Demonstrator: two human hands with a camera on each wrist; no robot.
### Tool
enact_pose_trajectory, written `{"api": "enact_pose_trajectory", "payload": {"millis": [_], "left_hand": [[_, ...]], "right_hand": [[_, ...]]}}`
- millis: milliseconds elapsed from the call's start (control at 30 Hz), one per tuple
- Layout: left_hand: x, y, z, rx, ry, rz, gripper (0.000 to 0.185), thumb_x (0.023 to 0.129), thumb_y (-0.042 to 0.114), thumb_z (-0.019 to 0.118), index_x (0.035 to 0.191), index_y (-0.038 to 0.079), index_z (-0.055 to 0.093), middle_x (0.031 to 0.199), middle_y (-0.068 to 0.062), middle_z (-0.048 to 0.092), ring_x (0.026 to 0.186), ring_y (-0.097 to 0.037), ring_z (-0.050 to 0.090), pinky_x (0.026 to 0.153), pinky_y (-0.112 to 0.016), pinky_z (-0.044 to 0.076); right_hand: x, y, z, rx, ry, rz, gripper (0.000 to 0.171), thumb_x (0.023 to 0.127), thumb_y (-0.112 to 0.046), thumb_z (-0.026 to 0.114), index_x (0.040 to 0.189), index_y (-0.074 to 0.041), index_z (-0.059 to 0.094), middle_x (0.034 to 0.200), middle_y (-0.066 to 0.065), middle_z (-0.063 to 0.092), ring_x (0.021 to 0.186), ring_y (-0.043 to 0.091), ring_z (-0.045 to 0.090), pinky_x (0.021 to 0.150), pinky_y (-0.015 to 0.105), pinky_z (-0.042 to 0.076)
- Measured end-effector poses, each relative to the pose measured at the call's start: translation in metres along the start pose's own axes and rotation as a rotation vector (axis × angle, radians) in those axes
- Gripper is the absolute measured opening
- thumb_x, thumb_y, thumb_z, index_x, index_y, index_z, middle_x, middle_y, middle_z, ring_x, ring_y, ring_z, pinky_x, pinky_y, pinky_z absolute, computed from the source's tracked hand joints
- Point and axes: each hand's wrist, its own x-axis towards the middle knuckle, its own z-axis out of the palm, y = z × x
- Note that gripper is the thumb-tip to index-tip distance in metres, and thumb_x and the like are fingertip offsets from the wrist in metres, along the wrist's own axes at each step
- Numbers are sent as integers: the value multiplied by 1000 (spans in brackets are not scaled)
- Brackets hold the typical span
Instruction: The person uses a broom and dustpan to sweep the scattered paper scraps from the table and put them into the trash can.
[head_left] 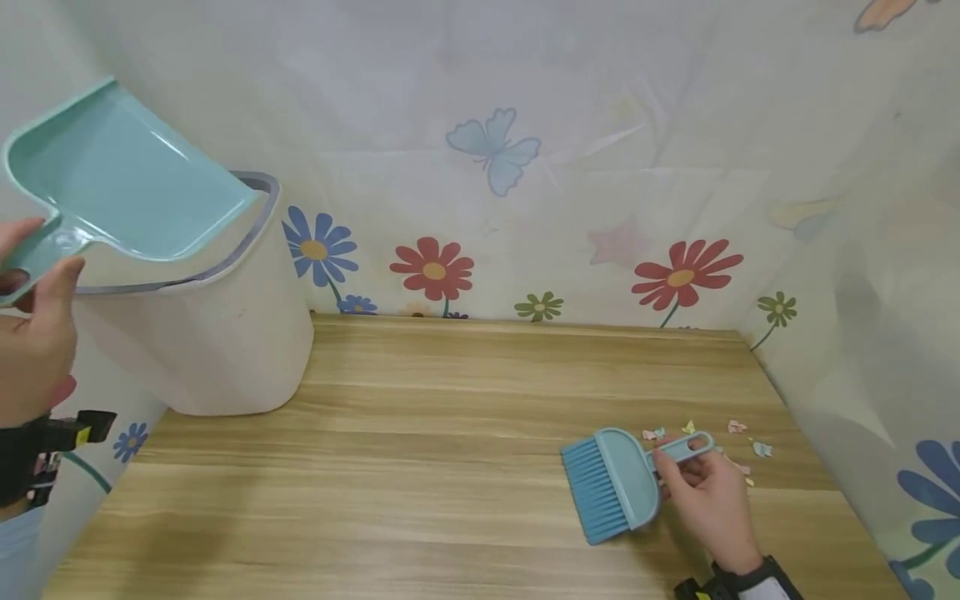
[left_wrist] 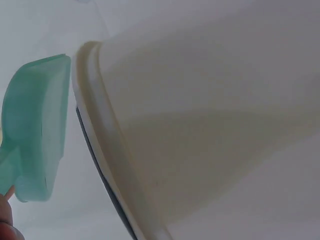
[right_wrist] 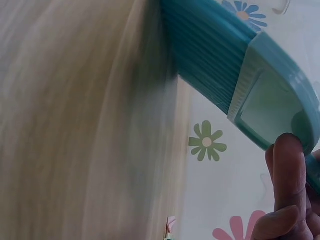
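Note:
My left hand [head_left: 37,333] grips the handle of a light teal dustpan [head_left: 142,183], tilted over the mouth of a white bin [head_left: 225,333]. The pan's surface shows bare in the head view. In the left wrist view the dustpan [left_wrist: 37,125] appears edge-on beside the bin's rim [left_wrist: 100,115]. At the right of the table, my right hand [head_left: 708,504] pinches the handle of a small blue hand brush [head_left: 611,483], bristles pointing left. Several colored paper scraps [head_left: 762,449] lie just beyond that hand. The right wrist view shows the brush [right_wrist: 215,55] with its bristles close over the wood.
The bin stands at the back left corner of the wood-grain table [head_left: 420,450]. Behind the table hangs a pale backdrop [head_left: 570,225] printed with flowers and butterflies, which also runs along the right side.

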Motion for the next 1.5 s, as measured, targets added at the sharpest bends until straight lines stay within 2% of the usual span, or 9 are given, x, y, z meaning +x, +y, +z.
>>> {"api": "enact_pose_trajectory", "payload": {"millis": [100,233,500,733,900,1067,1233,1333,1500], "left_hand": [[-7,14,0,37,-37,35,41,104,32,64,139,10,66,114,-34,67,91,8,48,82,-1,30],[-21,37,5,-98,-72,80,42,98,30,72,127,-1,72,93,-37,66,85,17,34,76,-7,26],[-79,74,31,-358,-258,40,36,92,17,80,122,-3,74,88,-20,69,79,10,45,68,-8,36],[-137,92,57,-515,-527,-52,44,84,-9,78,126,2,72,95,-10,71,70,-2,48,56,-15,39],[-171,92,79,-604,-753,-202,36,96,6,73,131,11,70,105,-6,73,70,-6,53,54,-20,45],[-195,88,100,-646,-1015,-342,36,102,25,68,137,15,66,95,-9,70,62,-7,47,52,-23,40],[-213,86,115,-651,-1153,-393,38,102,32,66,139,20,65,95,-7,69,65,-9,49,57,-23,43],[-220,85,119,-645,-1185,-405,38,102,32,67,138,22,66,99,-4,70,66,-10,51,59,-23,44],[-225,84,123,-642,-1231,-419,37,103,29,65,139,22,65,98,-3,68,64,-9,51,58,-23,44]], "right_hand": [[0,2,-2,60,-35,-20,14,95,1,71,108,5,70,95,2,78,63,0,68,51,24,56],[2,2,-8,140,-138,-52,21,97,2,68,118,5,67,105,-22,71,69,5,71,55,28,58],[4,-6,-21,126,-182,-129,20,96,5,68,116,4,67,93,-10,75,64,9,70,55,27,56],[12,-8,-43,124,-94,-173,19,93,14,66,112,11,64,96,-16,74,66,4,71,58,24,58],[20,-6,-65,21,-7,-155,16,94,10,68,109,7,66,99,-22,71,73,-4,70,63,16,57],[25,-6,-85,-167,97,-36,20,97,-5,71,116,1,69,97,-37,59,84,-23,58,67,4,48],[26,-11,-95,-397,182,-52,18,91,-8,72,108,-1,73,78,-5,74,64,-27,44,53,5,37],[27,-9,-94,-541,181,-153,15,86,-9,72,98,0,71,73,22,72,53,-6,54,48,10,32],[29,1,-84,-646,176,-304,13,79,-6,73,82,1,63,65,22,68,47,30,60,45,19,30]]}}
